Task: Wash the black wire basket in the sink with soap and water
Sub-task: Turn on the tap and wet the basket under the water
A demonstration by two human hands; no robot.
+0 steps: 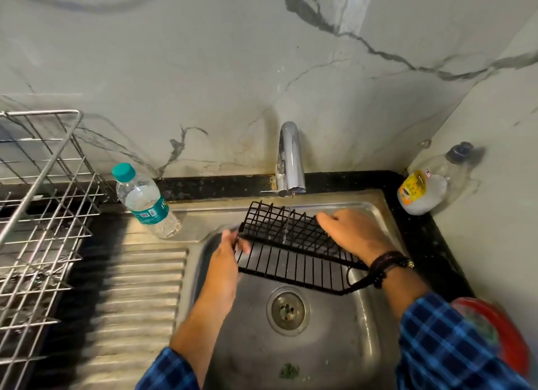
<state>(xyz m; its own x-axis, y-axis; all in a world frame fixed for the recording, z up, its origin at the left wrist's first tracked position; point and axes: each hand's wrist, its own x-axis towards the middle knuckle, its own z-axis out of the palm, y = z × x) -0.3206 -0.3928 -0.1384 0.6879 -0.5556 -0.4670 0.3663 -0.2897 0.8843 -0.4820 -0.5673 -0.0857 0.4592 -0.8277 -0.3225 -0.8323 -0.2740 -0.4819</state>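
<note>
A black wire basket (291,258) is held over the steel sink (364,346), under the chrome tap (289,159). A thin stream of water (288,221) falls from the tap through the wires. My left hand (227,261) grips the basket's left end. My right hand (352,232) lies on the basket's upper right part, fingers spread over the wires; whether it grips them I cannot tell. A bottle with a yellow label and cloudy liquid (422,189) stands at the back right corner.
A clear water bottle with a teal cap (145,200) stands on the sink's back left rim. A steel wire dish rack (40,215) fills the left side beside the ribbed drainboard (139,296). Something red (500,331) sits at the right edge. The drain (288,310) lies below the basket.
</note>
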